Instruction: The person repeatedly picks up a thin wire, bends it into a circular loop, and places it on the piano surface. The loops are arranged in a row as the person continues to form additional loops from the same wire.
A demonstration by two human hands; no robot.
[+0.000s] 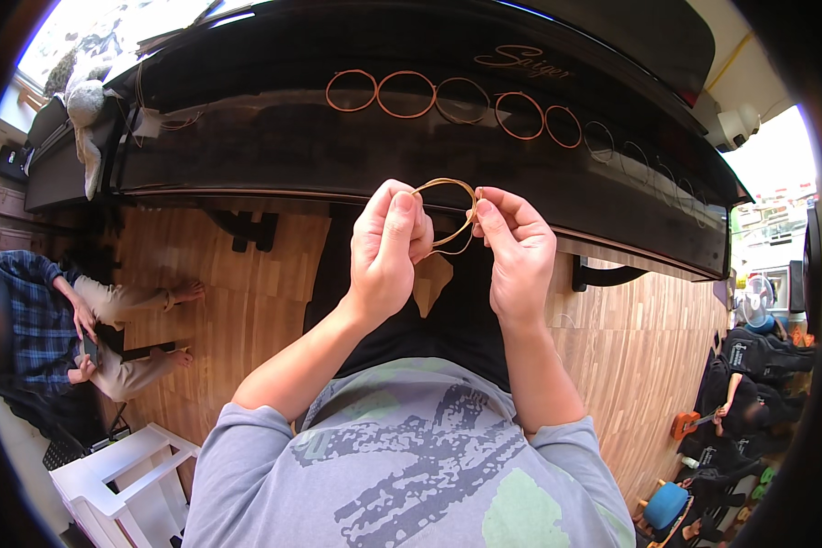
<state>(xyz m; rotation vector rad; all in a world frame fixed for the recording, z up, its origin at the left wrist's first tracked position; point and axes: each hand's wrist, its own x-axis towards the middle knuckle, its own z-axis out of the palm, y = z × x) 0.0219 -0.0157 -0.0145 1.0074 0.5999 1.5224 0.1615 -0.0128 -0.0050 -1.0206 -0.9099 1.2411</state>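
In front of my chest, both hands hold one coiled golden string (447,180), wound into a loop like an instrument string. My left hand (385,245) is closed around the coil's left side, thumb on top. The thumb and forefinger of my right hand (521,251) pinch the string at the coil's right side. Beyond my hands, a row of coiled strings lies on the glossy black piano (274,164). Copper-coloured coils (407,115) are at the left and middle, and thin silvery coils (599,137) at the right. A tan pointed piece (432,285) shows below my hands.
Loose thin wire (181,121) and a grey plush toy (86,102) rest at the piano's left end. A seated person (41,310) holds a phone at left, near a white stool-like frame (123,475). At right, another person holds a small orange ukulele-like instrument (684,425) beside black bags.
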